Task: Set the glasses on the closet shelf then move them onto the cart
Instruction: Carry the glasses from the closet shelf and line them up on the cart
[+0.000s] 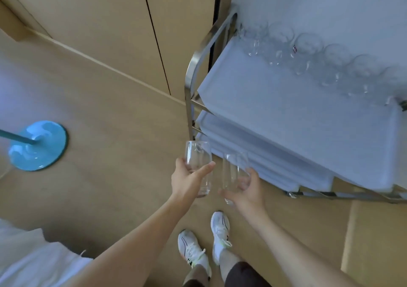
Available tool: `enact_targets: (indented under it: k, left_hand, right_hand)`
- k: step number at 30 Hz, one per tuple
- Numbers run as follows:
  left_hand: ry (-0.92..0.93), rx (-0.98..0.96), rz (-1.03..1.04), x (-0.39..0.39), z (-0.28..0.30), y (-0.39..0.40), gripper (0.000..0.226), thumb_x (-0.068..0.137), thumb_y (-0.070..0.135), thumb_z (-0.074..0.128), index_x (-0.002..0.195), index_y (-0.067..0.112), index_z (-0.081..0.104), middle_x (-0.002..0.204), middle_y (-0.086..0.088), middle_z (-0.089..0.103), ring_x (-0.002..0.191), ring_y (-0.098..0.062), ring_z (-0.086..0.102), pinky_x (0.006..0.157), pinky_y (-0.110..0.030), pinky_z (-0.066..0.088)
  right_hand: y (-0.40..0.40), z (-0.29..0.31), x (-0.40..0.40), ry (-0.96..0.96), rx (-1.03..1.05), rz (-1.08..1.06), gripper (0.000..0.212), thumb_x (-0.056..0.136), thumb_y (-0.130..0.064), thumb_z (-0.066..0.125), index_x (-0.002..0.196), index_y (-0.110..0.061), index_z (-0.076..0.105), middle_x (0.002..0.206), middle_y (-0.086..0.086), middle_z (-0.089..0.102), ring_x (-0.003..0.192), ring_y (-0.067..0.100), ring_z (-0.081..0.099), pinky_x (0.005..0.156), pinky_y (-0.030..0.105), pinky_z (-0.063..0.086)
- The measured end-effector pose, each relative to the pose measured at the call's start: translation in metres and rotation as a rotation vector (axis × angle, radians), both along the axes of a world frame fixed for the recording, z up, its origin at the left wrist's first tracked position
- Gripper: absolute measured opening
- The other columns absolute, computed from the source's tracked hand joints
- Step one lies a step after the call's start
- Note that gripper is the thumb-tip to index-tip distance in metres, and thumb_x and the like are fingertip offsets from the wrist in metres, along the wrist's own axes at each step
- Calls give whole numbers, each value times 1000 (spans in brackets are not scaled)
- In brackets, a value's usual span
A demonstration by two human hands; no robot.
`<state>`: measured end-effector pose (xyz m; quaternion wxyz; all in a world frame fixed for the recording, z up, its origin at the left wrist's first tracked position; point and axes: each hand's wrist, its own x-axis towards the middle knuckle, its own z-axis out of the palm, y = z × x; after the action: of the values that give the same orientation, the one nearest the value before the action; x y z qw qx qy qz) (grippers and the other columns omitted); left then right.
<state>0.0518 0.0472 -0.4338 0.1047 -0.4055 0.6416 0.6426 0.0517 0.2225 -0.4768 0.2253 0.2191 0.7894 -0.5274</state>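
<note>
**Two glasses in hand, right by the cart**

So each hand had its own clear tumbler, held out over the wooden floor (99,93) just short of the cart (191,71). The left hand (187,182) was wrapped around the left glass (198,165), thumb laid across the front and fingers curled behind it. The right hand (246,193) gripped the right glass (234,174) from the side, fingers showing through the glass wall. Both glasses were upright-ish, just beside each other; couldn't tell if they touched.

The cart's top tray (286,115) already carried a row of glasses (308,53) along its far edge, pretty blurry. More white trays sat stacked on the lower level (253,154). White sneakers (220,229) were down below the hands, and a blue round stand base (37,145) sat well off to the left on the floor.
</note>
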Motion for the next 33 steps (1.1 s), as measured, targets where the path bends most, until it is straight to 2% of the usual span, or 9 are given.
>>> enact_targets:
  k: [3,5,8,13,16,18,24,28,33]
  left_hand:
    - [-39,-21,-19,-13,-18,4,60,66,47,92,105,20,55,102,2,67,94,-15,70,74,-42,62]
    - [-66,-38,-32,-23,-29,9,61,66,48,91,106,21,55,104,2,67,94,-13,70,81,-42,61]
    - [-87,-35,-50,-37,-43,15,59,69,45,91,108,20,55,104,2,66,94,-13,70,79,-39,61]
    - [-111,-50,-111,-64,-71,22,79,62,53,91,123,20,53,104,3,66,98,-15,70,74,-37,61]
    - [-109,-40,-103,-74,-83,24,69,64,49,92,117,23,55,107,3,68,95,-10,72,78,-36,60]
    - [-111,-26,-95,-78,-91,24,59,68,44,91,112,25,56,107,0,69,91,-9,72,72,-34,61]
    - [-131,17,-136,-86,-126,19,56,70,44,91,111,25,57,114,-6,68,95,-18,73,83,-50,62]
    - [-87,22,-196,-92,-158,14,62,64,48,90,112,26,56,112,-2,70,93,-11,73,83,-47,62]
    - [3,43,-227,-107,-203,6,59,70,45,90,114,25,57,119,-1,68,95,-11,73,76,-40,64]
  right_hand:
    - [5,-2,-10,-30,14,-38,87,50,-31,97,107,-66,42,113,-10,61,107,11,63,85,54,59]
    - [9,-7,-20,-62,-5,-60,85,55,-21,96,115,-54,46,110,-10,60,103,11,63,82,53,60]
    - [12,-16,-36,-98,-34,-94,99,45,-35,93,132,-41,47,111,-8,60,104,13,63,81,53,60]
    - [14,-44,-61,-120,-59,-145,114,36,-42,95,138,-34,45,108,-3,60,103,19,63,84,56,59]
    - [16,-61,-69,-120,-52,-158,113,33,-49,94,135,-35,48,107,-3,62,101,18,65,84,54,59]
    - [18,-72,-72,-131,-60,-161,115,32,-50,94,137,-36,47,110,-5,61,103,16,65,85,52,60]
    - [16,-110,-75,-104,-74,-228,110,41,-43,98,138,-37,46,115,-5,61,106,15,66,85,50,60]
    - [9,-140,-73,-41,-105,-260,107,55,-23,99,145,-29,42,120,-4,58,108,12,63,80,48,62]
    - [-5,-176,-76,51,-165,-314,101,63,-10,95,146,-29,39,125,1,55,112,17,61,58,34,61]
